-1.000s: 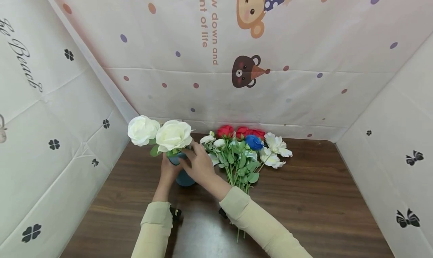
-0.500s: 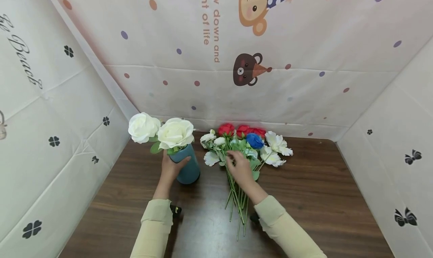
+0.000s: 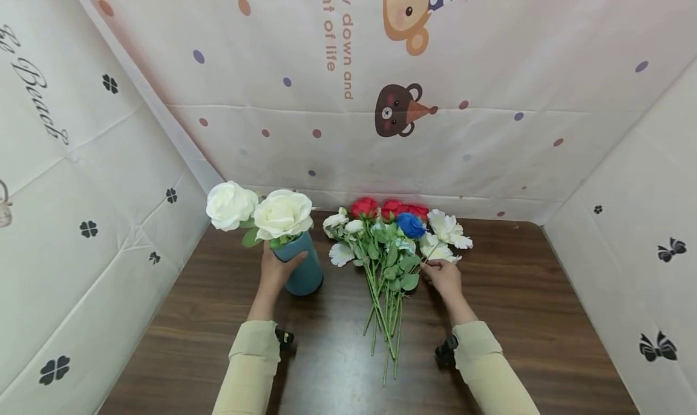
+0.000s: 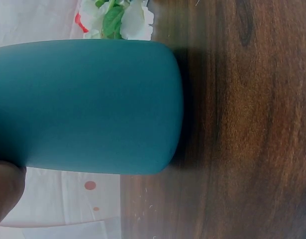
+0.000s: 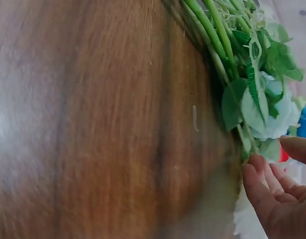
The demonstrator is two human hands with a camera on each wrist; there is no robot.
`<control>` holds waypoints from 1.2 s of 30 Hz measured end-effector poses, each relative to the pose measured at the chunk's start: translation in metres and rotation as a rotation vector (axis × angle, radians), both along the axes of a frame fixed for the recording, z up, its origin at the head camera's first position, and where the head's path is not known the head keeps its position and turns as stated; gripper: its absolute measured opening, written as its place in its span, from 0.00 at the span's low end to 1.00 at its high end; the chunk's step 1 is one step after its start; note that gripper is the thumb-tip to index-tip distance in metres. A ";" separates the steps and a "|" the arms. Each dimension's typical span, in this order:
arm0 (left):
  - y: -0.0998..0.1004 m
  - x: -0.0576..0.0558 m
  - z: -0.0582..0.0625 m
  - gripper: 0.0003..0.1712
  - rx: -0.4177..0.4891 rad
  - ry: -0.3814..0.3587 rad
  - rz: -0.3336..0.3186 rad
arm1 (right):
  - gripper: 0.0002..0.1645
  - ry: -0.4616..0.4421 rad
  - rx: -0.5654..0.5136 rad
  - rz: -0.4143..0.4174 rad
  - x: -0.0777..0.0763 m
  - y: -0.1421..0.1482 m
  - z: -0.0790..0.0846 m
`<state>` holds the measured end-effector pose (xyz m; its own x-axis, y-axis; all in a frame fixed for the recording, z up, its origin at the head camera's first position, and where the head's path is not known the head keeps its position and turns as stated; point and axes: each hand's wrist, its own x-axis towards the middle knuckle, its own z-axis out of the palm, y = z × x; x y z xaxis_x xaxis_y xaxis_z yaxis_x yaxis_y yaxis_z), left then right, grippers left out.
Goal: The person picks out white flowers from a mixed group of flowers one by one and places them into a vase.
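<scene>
A blue-green vase (image 3: pixel 305 271) stands on the table at left, tilted slightly in the head view. My left hand (image 3: pixel 273 273) grips it near the top, fingers behind and thumb across the front; the left wrist view shows the vase's side (image 4: pixel 93 107) close up. Two large white roses (image 3: pixel 283 214) rise from its mouth. My right hand (image 3: pixel 443 279) is at the right edge of a pile of flowers, fingertips at the stem of a white open-petalled flower (image 3: pixel 435 248). In the right wrist view, thumb and fingers (image 5: pixel 262 191) stand apart beside leaves and stems.
The pile also holds red roses (image 3: pixel 363 207), a blue rose (image 3: pixel 411 225), small white blooms (image 3: pixel 334 220) and green stems (image 3: pixel 388 324) pointing toward me. Printed cloth walls (image 3: pixel 337 143) close in the wooden table (image 3: pixel 523 318) at the back and both sides.
My right hand has left the vase's mouth, passed over the middle of the flower pile and come to its right side. The left hand still holds the vase.
</scene>
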<state>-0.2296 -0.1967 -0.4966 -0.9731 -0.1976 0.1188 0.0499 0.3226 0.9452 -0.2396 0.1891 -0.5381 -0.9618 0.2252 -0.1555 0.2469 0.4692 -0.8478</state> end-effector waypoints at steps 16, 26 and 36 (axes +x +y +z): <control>0.003 0.002 0.001 0.58 -0.012 -0.003 -0.003 | 0.28 -0.171 -0.635 -0.166 -0.020 0.011 -0.009; 0.001 0.001 -0.002 0.57 0.007 0.024 -0.008 | 0.19 -0.152 -0.695 -0.188 -0.023 0.013 0.001; 0.002 0.001 0.000 0.58 0.046 0.009 0.004 | 0.23 0.045 -0.510 -0.201 -0.021 0.010 0.020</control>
<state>-0.2287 -0.1946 -0.4962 -0.9712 -0.2072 0.1178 0.0567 0.2793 0.9585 -0.2609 0.1995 -0.5176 -0.9159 0.3121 -0.2524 0.2474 -0.0563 -0.9673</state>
